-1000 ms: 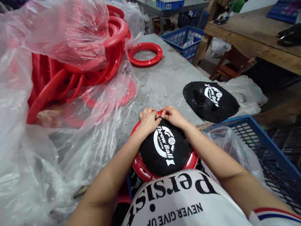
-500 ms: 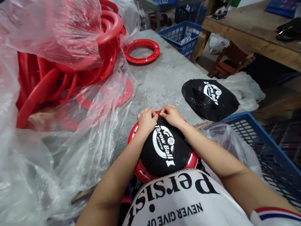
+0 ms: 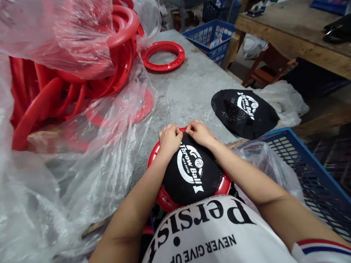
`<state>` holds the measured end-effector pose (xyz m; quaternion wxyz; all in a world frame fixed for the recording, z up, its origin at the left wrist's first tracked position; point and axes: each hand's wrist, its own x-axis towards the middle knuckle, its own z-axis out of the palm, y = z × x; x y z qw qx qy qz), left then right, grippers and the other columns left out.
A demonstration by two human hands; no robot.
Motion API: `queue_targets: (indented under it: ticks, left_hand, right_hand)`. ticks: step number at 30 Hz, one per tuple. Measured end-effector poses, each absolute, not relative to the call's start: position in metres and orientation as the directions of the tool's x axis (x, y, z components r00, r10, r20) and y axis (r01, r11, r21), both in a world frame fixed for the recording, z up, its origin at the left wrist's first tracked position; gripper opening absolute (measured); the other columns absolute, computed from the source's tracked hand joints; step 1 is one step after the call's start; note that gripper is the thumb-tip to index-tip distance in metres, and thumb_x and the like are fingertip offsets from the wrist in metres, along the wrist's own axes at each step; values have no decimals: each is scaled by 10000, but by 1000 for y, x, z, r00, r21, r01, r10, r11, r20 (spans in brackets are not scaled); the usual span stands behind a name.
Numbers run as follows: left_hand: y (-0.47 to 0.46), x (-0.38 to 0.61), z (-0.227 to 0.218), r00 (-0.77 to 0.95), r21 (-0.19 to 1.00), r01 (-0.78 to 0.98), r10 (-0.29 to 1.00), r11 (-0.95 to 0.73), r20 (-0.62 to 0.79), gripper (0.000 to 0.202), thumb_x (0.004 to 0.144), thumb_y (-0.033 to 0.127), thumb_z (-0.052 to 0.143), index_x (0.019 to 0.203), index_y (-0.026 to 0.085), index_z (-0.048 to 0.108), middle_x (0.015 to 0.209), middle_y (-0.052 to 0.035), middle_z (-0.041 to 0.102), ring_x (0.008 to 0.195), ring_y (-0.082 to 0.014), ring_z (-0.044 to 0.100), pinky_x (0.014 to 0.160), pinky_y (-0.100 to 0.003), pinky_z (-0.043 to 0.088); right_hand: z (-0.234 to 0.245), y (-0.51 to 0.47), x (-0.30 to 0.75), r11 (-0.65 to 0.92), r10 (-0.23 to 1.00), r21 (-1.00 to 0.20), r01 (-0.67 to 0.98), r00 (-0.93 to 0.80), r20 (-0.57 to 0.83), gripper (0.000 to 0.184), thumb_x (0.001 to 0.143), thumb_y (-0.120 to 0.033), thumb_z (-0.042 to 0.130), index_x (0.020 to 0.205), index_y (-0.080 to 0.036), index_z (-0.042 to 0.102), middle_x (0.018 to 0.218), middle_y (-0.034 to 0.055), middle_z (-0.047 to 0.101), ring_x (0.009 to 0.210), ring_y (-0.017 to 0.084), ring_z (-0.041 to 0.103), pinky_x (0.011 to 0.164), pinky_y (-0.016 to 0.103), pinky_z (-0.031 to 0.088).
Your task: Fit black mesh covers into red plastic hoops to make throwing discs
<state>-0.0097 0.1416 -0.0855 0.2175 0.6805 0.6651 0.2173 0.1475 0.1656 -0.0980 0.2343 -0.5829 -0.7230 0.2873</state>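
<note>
A black mesh fabric disc (image 3: pixel 192 168) with white "Throw Ball" print lies over a red plastic ring (image 3: pixel 224 185) in front of my body. Its near edge meets my shirt. My left hand (image 3: pixel 170 137) has its fingers pinched on the fabric's edge at the ring's far rim. Close beside it, my right hand (image 3: pixel 199 132) pinches the same edge, thumb and forefinger together. A short bit of red rim shows between the two hands. The fingertips partly hide the fabric edge they grip.
Red rings (image 3: pixel 120 69) are heaped at left under clear plastic film (image 3: pixel 109 175). A loose red ring (image 3: pixel 163 56) lies farther back on the grey table (image 3: pixel 186 91). Another printed black mesh disc (image 3: pixel 244 113) rests at right, near a blue crate (image 3: pixel 315 175) holding plastic. A second blue crate (image 3: pixel 211 36) stands behind.
Both hands keep their pinch at the far rim, with hardly any movement. The whole view has shifted slightly, so the surroundings sit a little higher and farther left.
</note>
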Motion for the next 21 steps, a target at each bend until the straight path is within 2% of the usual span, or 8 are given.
queue_targets:
  ticks: [10, 14, 17, 21]
  left_hand:
    - [143, -9, -84, 12, 573, 820, 1000, -4, -11, 128, 856, 165, 526, 745, 223, 551, 1126, -56, 707, 1159, -263, 594, 1036, -465, 415]
    - [143, -13, -84, 45, 628, 778, 998, -12, -37, 115, 852, 202, 587, 740, 227, 585, 1195, -43, 690, 1181, -254, 587, 1073, -454, 421]
    - [141, -18, -85, 95, 664, 745, 995, -56, -22, 81, 832, 215, 647, 759, 225, 615, 1232, -37, 675, 1187, -243, 592, 1102, -444, 423]
    - [137, -23, -87, 145, 651, 747, 989, -135, 39, 106, 822, 183, 672, 745, 216, 607, 1221, -56, 669, 1215, -240, 581, 1134, -434, 409]
  right_hand:
    - [-97, 165, 145, 155, 979, -644, 750, -204, -3, 121, 881, -185, 557, 786, -196, 632, 970, 76, 688, 912, 215, 574, 881, 369, 446]
    - [-96, 166, 145, 148, 978, -633, 760, -206, -19, 143, 888, -196, 550, 780, -197, 643, 946, 71, 675, 871, 201, 570, 838, 347, 451]
    - [-96, 166, 147, 162, 976, -620, 768, -218, -16, 141, 901, -218, 551, 801, -200, 649, 958, 70, 672, 913, 212, 572, 856, 351, 449]
    - [-97, 164, 149, 205, 970, -633, 747, -240, 31, 105, 891, -217, 561, 835, -208, 649, 979, 65, 684, 962, 228, 575, 906, 377, 450]
